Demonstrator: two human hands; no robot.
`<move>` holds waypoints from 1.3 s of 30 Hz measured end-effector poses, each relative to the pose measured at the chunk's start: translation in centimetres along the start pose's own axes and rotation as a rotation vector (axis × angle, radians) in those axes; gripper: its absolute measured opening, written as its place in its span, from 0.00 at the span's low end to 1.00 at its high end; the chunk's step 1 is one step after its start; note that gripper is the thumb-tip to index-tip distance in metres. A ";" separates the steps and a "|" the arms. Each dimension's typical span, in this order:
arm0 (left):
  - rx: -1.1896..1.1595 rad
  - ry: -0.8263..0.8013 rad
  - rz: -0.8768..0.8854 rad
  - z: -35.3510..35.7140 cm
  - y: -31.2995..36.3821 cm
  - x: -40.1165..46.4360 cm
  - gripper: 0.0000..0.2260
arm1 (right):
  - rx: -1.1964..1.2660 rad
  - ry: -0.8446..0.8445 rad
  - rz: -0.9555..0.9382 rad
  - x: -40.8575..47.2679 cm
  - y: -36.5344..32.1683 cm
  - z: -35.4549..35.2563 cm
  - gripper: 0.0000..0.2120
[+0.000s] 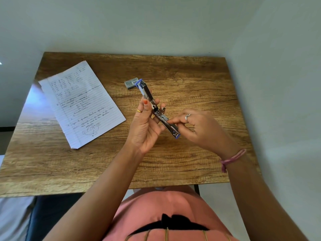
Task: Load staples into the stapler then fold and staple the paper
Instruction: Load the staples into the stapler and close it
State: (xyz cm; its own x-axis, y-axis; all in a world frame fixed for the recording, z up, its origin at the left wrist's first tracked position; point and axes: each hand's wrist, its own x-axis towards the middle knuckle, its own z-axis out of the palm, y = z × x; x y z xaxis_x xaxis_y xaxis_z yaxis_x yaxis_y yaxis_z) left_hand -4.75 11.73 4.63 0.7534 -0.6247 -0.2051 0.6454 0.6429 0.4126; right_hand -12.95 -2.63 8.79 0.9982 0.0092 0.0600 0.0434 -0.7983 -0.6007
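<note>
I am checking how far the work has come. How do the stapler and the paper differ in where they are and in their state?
The stapler is held up above the table, while the paper lies flat on it. The left hand grips the stapler and the right hand pinches at its open metal channel; no hand touches the paper. The stapler is swung open; the paper is unfolded.

Pink top (161, 206), gold ring (139, 110), silver ring (187, 117) (possibly twisted), pink wrist thread (232, 158), orange nail polish (145, 102).

The one camera sits up on the person's head, close above the wooden table (173, 72), looking forward and down.
</note>
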 end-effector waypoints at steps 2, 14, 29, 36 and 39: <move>-0.004 0.001 -0.001 0.0 0.0 0.0 0.06 | 0.010 -0.022 0.011 0.1 0.0 0.0 0.17; -0.011 0.011 0.006 -0.2 0.2 0.4 0.06 | 0.025 -0.034 0.007 -0.2 0.6 -0.2 0.16; 0.040 -0.020 0.024 -0.9 0.2 1.2 0.06 | 0.006 -0.032 0.003 -0.8 0.7 -0.1 0.15; 0.055 -0.036 0.013 -1.8 0.7 1.7 0.09 | 0.051 -0.047 0.036 -1.2 1.7 -0.3 0.13; 0.048 -0.043 0.021 -1.9 0.6 1.7 0.08 | 0.108 -0.049 0.051 -1.3 2.1 -0.4 0.12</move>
State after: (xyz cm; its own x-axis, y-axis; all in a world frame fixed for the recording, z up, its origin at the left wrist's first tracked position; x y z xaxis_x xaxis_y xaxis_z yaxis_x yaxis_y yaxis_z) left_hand -2.86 11.92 2.89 0.7602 -0.6302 -0.1577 0.6215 0.6349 0.4589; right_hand -14.22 -4.50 7.75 0.9999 0.0021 -0.0105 -0.0056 -0.7289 -0.6846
